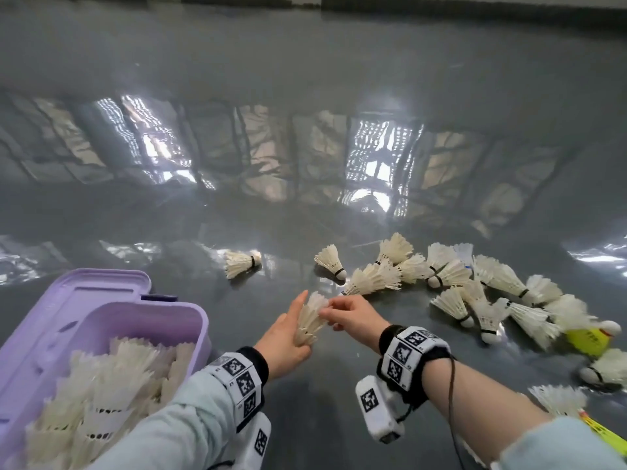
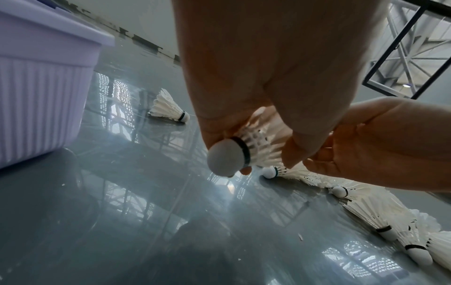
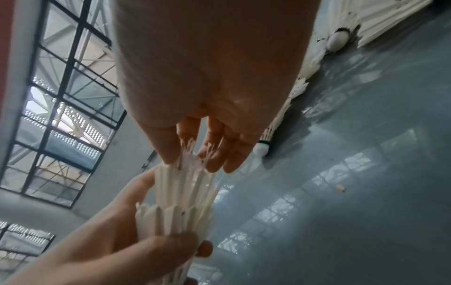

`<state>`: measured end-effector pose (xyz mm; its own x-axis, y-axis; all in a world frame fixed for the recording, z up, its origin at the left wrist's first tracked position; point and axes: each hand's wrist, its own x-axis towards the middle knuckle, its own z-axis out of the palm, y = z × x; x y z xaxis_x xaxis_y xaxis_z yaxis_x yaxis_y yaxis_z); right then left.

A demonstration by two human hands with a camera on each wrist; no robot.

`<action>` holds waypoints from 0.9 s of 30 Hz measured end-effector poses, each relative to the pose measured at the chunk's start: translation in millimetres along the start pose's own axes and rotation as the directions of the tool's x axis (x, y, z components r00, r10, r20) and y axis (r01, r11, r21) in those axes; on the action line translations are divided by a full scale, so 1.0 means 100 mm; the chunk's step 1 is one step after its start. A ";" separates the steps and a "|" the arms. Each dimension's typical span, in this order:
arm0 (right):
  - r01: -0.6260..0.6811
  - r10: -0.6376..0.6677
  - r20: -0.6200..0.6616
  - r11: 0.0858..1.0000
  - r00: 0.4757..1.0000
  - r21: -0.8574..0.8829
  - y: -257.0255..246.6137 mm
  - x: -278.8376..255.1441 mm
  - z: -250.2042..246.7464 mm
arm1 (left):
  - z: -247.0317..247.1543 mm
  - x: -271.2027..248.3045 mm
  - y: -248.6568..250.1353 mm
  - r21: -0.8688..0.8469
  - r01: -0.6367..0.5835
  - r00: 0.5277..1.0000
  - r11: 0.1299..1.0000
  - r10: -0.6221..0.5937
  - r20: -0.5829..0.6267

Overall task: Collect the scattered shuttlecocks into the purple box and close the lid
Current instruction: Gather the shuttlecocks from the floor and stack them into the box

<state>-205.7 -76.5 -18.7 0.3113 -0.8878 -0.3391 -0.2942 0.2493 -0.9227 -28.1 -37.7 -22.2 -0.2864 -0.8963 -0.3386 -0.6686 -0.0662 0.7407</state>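
My left hand [image 1: 302, 332] grips a short stack of nested white shuttlecocks [image 1: 310, 320] just right of the purple box [image 1: 195, 322]. The bottom cork [image 2: 227, 156] points down between my thumb and fingers. My right hand [image 1: 327, 308] pinches the feather tips of the top shuttlecock [image 3: 185, 167] in that stack. The box stands at the lower left with its lid [image 1: 98, 290] swung open behind it, and several shuttlecocks [image 1: 112, 385] lie inside. Several more shuttlecocks [image 1: 475, 286] lie in a loose pile on the floor to the right.
The floor [image 1: 305, 181] is glossy grey and reflects the windows. One lone shuttlecock [image 1: 241, 262] lies beyond the box and another [image 1: 330, 259] just ahead of my hands. A yellow tube [image 1: 588, 339] sits in the pile at far right; a yellow strip [image 1: 604, 432] lies near my right sleeve.
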 end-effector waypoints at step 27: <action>-0.263 0.059 -0.462 0.881 0.885 -0.392 0.10 0.47 -0.49 | 0.16 0.35 0.00 0.010 0.113 0.955 0.994 -0.106 -0.277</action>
<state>-238.3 -134.5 -34.4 -0.1598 -0.9497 -0.2692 -0.6957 0.3018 -0.6518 -49.4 -62.3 -43.4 -0.0121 -0.9705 -0.2408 -0.7037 -0.1628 0.6916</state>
